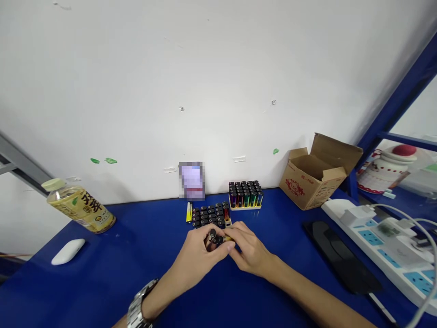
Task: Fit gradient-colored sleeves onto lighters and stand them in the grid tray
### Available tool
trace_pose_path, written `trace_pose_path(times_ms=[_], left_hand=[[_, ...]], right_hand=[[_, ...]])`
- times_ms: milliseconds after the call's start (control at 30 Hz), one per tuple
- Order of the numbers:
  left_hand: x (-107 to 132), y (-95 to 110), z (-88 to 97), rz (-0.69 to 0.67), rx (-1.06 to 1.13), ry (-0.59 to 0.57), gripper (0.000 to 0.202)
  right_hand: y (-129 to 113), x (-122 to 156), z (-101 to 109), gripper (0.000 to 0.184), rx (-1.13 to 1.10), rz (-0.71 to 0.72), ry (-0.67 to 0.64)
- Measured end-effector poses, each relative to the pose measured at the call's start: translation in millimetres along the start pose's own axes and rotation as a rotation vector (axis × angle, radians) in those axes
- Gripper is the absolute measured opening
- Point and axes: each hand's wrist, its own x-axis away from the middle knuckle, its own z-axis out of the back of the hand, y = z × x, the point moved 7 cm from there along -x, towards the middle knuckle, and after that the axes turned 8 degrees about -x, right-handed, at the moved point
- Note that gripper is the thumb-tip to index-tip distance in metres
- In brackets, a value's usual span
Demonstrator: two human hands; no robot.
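The left hand (196, 255) was half closed, its fingers and thumb curled around a small cluster of black-topped lighters (213, 234); the exact count was hidden by the fingers. The right hand (251, 248) was bent inward beside it, with the fingertips drawn together at a yellow part at the edge of the cluster. Whether the right hand gripped that part or only touched it could not be told.

The cluster was held above the blue table (150, 255), in front of a near group of lighters (207, 213) set upright in rows. The hands partly covered the front of this group. A single yellow lighter (189, 212) stood just to its left. Behind and to the right, a second group of lighters (246, 189) stood upright in a pale tray (246, 208).

An open carton (302, 182) stood farther right, against the wall. A black phone (341, 255) lay beside a white power strip (372, 250). A yellow-labelled bottle (83, 207) and a white mouse (68, 251) were positioned at the left.
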Motion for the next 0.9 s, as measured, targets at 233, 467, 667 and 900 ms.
trace_pose_path(times_ms=[233,467,667,900], left_hand=[[10,-18,-35.6,-0.086,0.245,0.111,0.037],[10,-41,-64.2,0.013,0.468,0.049,0.035],[10,-39,-71.3,-0.037,0.407,-0.115,0.046],[11,-34,-70.2,-0.029,0.398,-0.156,0.049]], right_hand=[[34,13,-1,0.008,-0.337,-0.397,0.015],[72,31,-3,0.005,-0.877,-0.742,0.429],[95,35,-14,0.051,-1.191,-0.909,0.51],[99,43,-16,0.053,-1.184,-1.012,0.542]])
